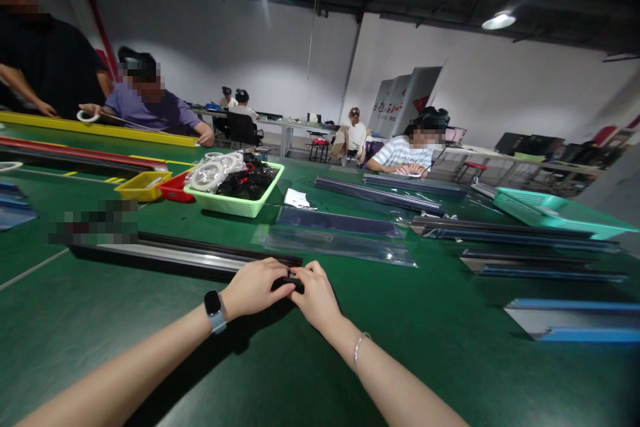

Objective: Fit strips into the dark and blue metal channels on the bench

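Observation:
A long black channel-shaped profile (pixel 185 257) with a pale strip inside lies on the green table (pixel 280 373), in the middle left of the head view. My left hand (pixel 257 285) grips the profile's right end, thumb pointing right. At the same end my right hand (pixel 315 292) has its fingers bent and closed against a small dark part, too small to make out. Both hands nearly touch. Just beyond them lie flat clear plastic sleeves (pixel 335 243).
A light green basket (pixel 230 203) holds bagged white rings and black parts. Yellow (pixel 143 188) and red (pixel 176 188) trays sit beside it. More profiles (pixel 575 320) and teal baskets (pixel 555 210) lie at right. Several people sit or stand around; one holds a yellow profile (pixel 100 128).

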`<state>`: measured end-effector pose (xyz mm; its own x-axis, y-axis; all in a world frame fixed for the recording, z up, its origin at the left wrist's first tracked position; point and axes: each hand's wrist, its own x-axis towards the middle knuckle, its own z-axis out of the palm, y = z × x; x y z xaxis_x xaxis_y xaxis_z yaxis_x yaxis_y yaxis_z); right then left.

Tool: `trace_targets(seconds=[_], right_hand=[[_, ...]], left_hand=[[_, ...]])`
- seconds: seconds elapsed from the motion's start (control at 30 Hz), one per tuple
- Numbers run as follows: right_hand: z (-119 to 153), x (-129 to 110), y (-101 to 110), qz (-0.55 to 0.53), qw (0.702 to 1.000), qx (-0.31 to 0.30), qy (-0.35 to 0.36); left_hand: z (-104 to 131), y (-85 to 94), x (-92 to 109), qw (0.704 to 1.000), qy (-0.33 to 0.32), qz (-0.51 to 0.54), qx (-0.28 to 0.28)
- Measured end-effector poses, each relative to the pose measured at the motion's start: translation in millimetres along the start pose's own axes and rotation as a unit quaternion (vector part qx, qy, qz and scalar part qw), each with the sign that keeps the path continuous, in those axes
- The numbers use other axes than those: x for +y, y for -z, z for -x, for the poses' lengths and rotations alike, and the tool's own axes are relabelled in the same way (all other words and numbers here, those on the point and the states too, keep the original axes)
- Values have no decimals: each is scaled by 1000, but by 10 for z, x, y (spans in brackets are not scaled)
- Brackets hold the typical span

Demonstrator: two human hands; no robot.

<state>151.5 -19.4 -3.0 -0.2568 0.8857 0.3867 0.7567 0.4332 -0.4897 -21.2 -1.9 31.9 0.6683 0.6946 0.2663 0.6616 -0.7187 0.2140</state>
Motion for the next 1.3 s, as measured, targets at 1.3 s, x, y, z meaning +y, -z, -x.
trace_targets(seconds=[1.3], right_hand=[[42,106,542,57,989,-132,-15]], left_hand=[[-94,224,-350,985,-19,73,-152]])
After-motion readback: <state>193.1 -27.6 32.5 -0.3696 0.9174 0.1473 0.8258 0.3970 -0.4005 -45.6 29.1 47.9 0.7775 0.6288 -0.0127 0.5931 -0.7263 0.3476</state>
